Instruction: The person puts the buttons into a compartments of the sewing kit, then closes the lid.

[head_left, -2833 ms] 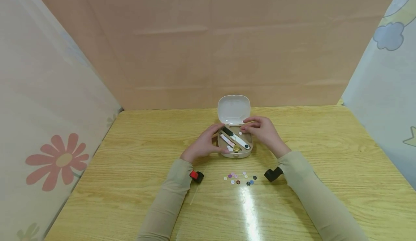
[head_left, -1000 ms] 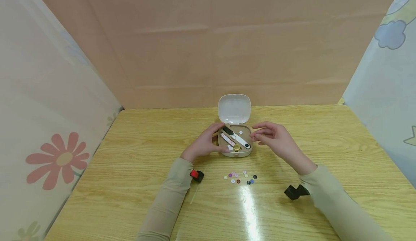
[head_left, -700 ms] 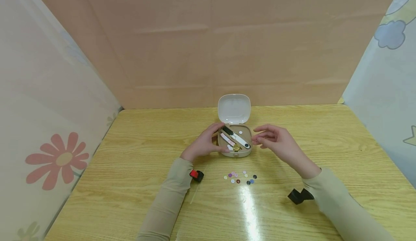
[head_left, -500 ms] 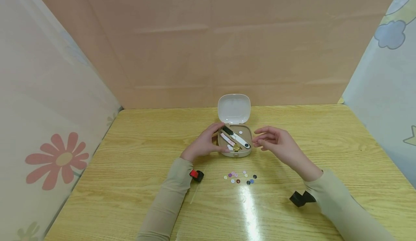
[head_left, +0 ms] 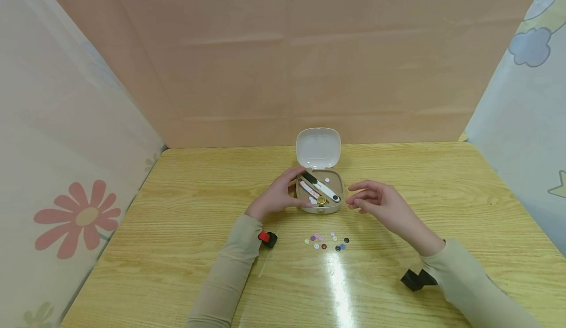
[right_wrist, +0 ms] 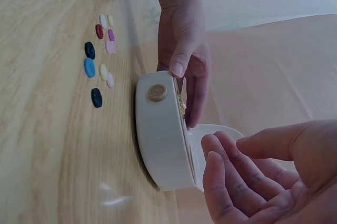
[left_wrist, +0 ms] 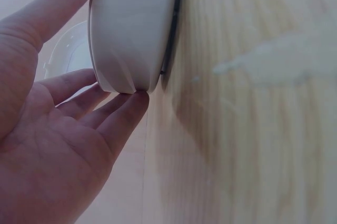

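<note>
A small white sewing box (head_left: 321, 209) stands on the table with its lid (head_left: 318, 149) raised. Its tan tray carries a white-handled tool with a black end (head_left: 325, 190), a pink-and-white strip (head_left: 308, 189), a gold ring-shaped piece (head_left: 321, 200) and a white button (head_left: 327, 180). My left hand (head_left: 275, 196) grips the box from the left, thumb at the front and fingers at the back. Just right of the box hovers my right hand (head_left: 382, 205), its fingers loosely bent. In the right wrist view nothing shows between the right fingertips (right_wrist: 210, 142).
Several loose buttons, among them a blue button (head_left: 342, 246) and a red button (head_left: 324, 246), lie on the wooden table (head_left: 199, 195) in front of the box. A peach-coloured backdrop (head_left: 283, 72) rises behind, with patterned cloth (head_left: 88, 171) at the sides.
My right hand has drawn back from the tray to the right and towards me, outside the box. The left hand keeps its grip on the box, and the loose buttons lie as before.
</note>
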The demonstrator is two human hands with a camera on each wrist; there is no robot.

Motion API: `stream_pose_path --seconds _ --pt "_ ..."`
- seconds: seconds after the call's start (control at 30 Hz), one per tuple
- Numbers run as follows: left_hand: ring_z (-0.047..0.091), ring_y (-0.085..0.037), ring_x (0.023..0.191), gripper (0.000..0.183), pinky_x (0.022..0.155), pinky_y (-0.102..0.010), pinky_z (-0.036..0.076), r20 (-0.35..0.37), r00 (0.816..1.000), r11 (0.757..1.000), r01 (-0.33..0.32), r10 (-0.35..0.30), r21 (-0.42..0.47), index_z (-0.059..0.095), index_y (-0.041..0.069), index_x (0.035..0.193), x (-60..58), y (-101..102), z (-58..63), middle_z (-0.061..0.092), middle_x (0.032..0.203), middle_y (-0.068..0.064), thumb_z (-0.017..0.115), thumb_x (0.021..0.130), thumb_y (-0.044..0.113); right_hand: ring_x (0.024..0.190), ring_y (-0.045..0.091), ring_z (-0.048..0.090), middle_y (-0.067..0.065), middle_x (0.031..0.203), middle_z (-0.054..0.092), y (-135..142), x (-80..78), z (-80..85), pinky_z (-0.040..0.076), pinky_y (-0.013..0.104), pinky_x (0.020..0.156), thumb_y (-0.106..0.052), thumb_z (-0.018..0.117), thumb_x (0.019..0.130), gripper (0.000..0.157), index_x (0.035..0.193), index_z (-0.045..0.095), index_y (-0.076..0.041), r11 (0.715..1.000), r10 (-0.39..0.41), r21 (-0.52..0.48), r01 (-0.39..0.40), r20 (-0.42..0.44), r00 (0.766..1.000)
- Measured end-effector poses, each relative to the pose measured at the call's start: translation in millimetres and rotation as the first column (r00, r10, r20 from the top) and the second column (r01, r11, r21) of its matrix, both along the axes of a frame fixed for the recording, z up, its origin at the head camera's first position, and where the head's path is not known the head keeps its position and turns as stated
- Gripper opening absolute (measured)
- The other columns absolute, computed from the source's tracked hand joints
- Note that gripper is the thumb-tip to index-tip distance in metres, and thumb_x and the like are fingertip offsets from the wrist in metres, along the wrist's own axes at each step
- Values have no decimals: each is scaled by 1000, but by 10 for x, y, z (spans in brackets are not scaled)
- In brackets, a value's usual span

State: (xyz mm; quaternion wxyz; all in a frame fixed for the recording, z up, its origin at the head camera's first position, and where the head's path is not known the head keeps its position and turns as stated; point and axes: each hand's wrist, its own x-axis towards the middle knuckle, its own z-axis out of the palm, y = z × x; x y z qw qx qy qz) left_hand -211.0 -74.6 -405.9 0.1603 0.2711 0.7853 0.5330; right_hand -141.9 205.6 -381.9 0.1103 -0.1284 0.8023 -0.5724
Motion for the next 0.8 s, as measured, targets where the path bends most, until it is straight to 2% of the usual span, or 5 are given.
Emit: stream_pose_path --seconds 0.13,0.17,0.3,0.53,0.8 --pt "28 -30 137 94 107 -42 35 -23 1000 1000 -17 16 -23 29 4 148 -88 -4 -181 28 151 -10 84 73 9 93 24 67 20 106 67 9 24 -53 56 41 78 -4 59 94 33 124 51 8 1000 4 4 -4 7 1000" --pt "29 -28 137 94 107 -40 35 -27 999 999 -23 23 -34 30 6 149 -93 -5 -190 29 151 -8 85 72 11 93 24 67 21 106 66 9 30 -64 56 41 78 -3 59 94 33 124 51 8 1000 5 4 -5 10 1000" --pt "31 -22 136 95 106 -33 37 -29 999 997 -44 42 -70 31 10 149 -88 -5 -184 30 150 -3 85 72 16 93 26 67 23 105 66 8 53 -99 56 41 77 -2 58 94 32 124 51 9 1000 8 2 -8 19 1000" --pt "32 -21 136 94 105 -31 38 -32 999 996 -47 44 -82 31 10 149 -87 -7 -178 30 150 -2 85 72 17 94 29 66 23 104 66 16 85 -147 57 40 77 2 56 94 32 124 50 11 1000 26 3 -26 39 999" --pt "32 -21 136 95 105 -30 38 -34 998 996 -45 43 -75 31 9 149 -82 -7 -171 28 152 -3 85 72 16 95 28 66 21 102 68 29 126 -230 56 29 77 0 60 92 34 123 51 10 998 58 15 -58 37 998"
